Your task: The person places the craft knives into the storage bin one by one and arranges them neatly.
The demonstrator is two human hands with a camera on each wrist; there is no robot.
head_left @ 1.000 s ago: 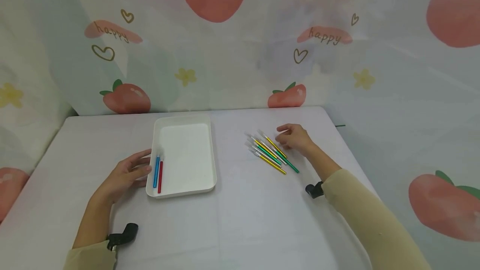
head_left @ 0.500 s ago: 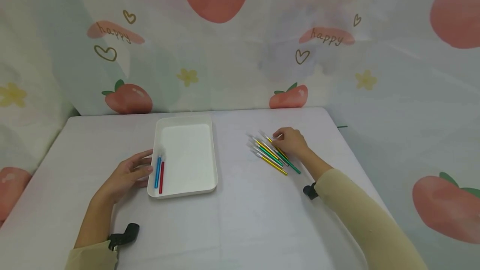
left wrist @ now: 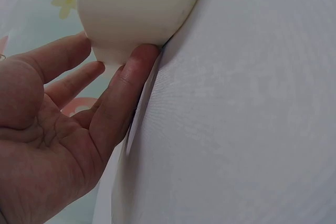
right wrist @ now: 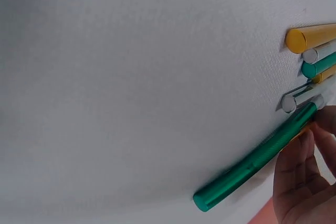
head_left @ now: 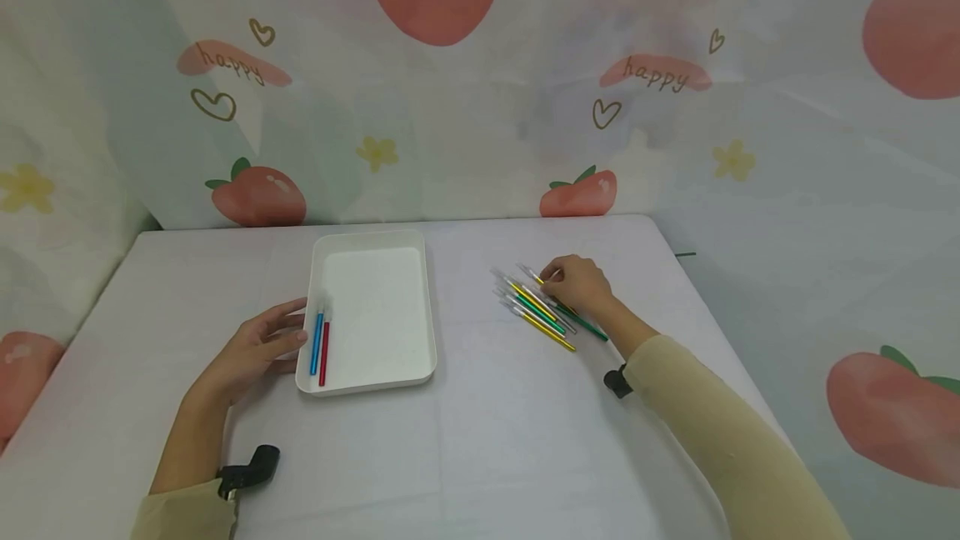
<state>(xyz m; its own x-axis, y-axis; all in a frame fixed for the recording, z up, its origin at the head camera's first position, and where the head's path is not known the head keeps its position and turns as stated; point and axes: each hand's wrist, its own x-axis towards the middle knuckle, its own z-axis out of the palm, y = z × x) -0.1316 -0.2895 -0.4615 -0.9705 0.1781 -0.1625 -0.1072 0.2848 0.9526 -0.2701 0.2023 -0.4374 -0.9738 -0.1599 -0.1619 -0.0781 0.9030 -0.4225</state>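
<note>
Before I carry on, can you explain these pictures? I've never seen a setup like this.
There is no robot here: you are looking at a person's two bare hands. The wide picture comes from a camera worn on the head, the two close ones from cameras on the wrists.

On the white table is a tray with two slim, pen-like sticks in it: a blue stick and a red stick. To its right lies a pile of yellow, green and silver ones.

The left hand touches the tray's side. The right hand appears to pinch a green stick; whether it holds a yellow stick too, I cannot tell.
</note>
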